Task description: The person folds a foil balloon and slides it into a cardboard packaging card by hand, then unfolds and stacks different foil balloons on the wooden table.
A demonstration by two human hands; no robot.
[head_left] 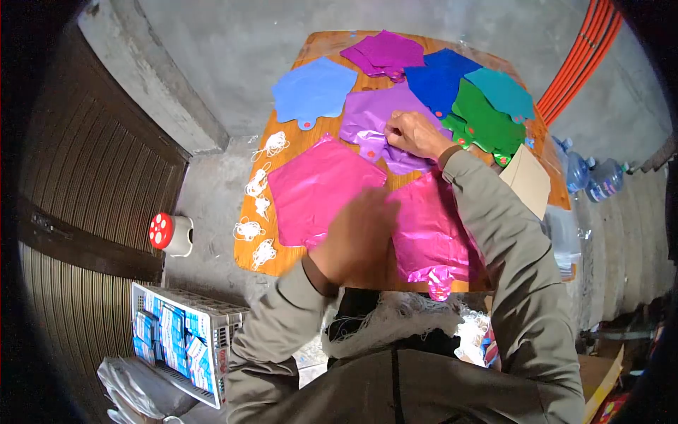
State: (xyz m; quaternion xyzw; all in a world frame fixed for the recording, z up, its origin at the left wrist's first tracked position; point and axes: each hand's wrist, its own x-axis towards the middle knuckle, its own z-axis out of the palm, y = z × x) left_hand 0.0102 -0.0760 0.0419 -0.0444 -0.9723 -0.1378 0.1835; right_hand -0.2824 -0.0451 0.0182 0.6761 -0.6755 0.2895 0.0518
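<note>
My right hand (417, 134) is over the purple foil balloon (378, 109), which lies flat and creased on the wooden table (304, 265). Its fingers are curled closed; what they pinch, if anything, is hidden. Smeared by motion, my left hand (360, 230) is between a flat pink foil balloon (311, 184) and a shiny magenta one (431, 226), so its fingers cannot be made out. The magenta balloon's tab hangs at the table's near edge. Farther back lie light blue (314, 88), dark blue (441, 78), green (484, 116), teal (505, 92) and violet foil balloons (388, 53).
Several bundles of white string (258, 182) line the table's left side. Beige sheets (526, 177) lie at its right edge. Around it are a red-topped stool (162, 230), a crate of blue-and-white boxes (219, 321), water bottles (604, 180) and orange pipes (583, 60).
</note>
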